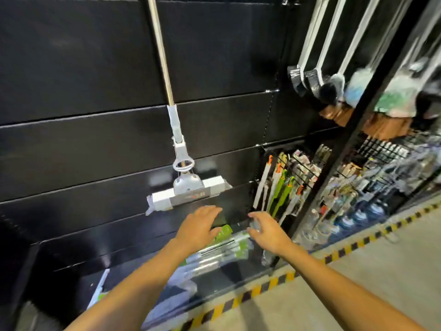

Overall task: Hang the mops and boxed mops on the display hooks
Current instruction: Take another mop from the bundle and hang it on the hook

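Overhead, a sponge mop [188,185] hangs against the black slatted wall [71,139]: steel pole, white plastic wringer, film-wrapped rectangular sponge. Below the mop, the left hand [198,229] and right hand [267,231] spread, fingers relaxed, holding nothing, above glossy green-trimmed wrapped mops [214,249]. Left of the mop, bare slats.

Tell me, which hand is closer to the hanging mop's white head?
Left. The left hand is just below the mop head; the right hand is lower and farther right.
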`<state>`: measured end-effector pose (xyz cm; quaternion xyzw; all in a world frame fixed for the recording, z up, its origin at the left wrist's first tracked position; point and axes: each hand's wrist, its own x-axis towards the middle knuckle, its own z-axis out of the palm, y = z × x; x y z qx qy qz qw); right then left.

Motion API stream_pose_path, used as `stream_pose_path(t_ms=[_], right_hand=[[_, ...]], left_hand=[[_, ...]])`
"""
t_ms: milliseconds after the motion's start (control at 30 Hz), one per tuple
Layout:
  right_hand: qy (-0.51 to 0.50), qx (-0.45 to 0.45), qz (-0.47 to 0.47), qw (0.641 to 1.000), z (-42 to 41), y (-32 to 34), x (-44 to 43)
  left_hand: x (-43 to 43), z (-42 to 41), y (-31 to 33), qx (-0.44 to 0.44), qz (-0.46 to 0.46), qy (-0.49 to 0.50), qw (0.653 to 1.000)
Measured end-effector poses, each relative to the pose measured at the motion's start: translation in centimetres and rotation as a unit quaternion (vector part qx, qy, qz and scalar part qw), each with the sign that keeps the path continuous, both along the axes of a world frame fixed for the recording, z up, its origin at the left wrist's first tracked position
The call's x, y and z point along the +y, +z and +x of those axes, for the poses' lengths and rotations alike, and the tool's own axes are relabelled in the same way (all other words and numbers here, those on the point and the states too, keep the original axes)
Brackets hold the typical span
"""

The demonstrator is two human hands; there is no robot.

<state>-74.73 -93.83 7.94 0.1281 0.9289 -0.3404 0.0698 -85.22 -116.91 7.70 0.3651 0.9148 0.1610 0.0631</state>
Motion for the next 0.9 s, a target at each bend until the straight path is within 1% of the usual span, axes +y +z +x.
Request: stream_pose_path(t_ms=[133, 233, 367, 500, 733, 900], right_hand=[[-0.051, -0.049, 0.012, 0.997, 8.6, -3.2, 3.6], [-0.102, -0.081, 0.006, 0.991, 15.8, -5.6, 6.4], [-0.168, -0.090, -0.014, 0.982, 25.7, -8.4, 10.1], [-0.237, -0.092, -0.025, 0.967, 35.2, -9.4, 14.5], [-0.363, -0.085, -0.038, 0.927, 52.0, -10.5, 21.9], [-0.456, -0.085, -0.048, 0.885, 61.8, -10.2, 25.0]], left_hand=[[3.9, 5.2, -3.7, -0.013, -0.068, -0.085, 0.994], [8.2, 9.7, -5.7, -0.037, -0.098, -0.128, 0.986], [15.5, 17.2, -7.0, -0.048, -0.129, -0.193, 0.972], [22.7, 24.9, -8.2, -0.044, -0.147, -0.270, 0.951], [35.0, 38.7, -9.2, -0.023, -0.157, -0.389, 0.907], [42.8, 46.9, -9.5, -0.011, -0.157, -0.466, 0.870]])
